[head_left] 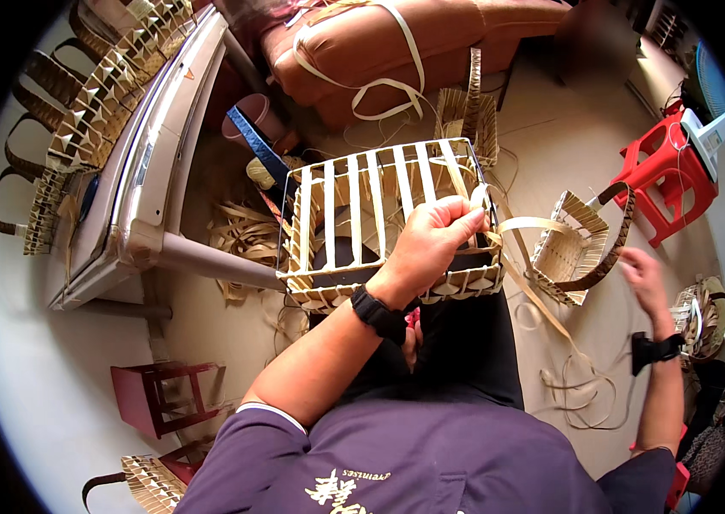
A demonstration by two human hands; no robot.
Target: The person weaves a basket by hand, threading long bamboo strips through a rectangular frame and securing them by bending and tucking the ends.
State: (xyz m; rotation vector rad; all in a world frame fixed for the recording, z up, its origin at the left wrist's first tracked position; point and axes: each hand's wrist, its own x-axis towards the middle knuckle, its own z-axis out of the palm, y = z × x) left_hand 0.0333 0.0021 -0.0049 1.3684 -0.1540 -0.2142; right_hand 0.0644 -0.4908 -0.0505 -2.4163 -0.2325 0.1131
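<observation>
We logged the left hand (435,240) pinching the half-woven pale-strip square basket's (379,223) right rim, its loose strip (534,291) trailing toward the open-fingered right hand (641,274) (well apart).

- An unfinished basket (379,223) sits on the person's lap at the centre, with the left hand (431,244) on its right rim.
- A loose strip (534,224) runs from that rim out to the right.
- A smaller basket with a handle (581,244) lies on the floor (551,146) just right of it.
- The right hand (641,274) is right of that smaller basket.
- A stool (662,171) stands further right, behind it.
- A sofa (396,51) stands behind the unfinished basket.
- Finished baskets (97,94) line up at the far left.
</observation>
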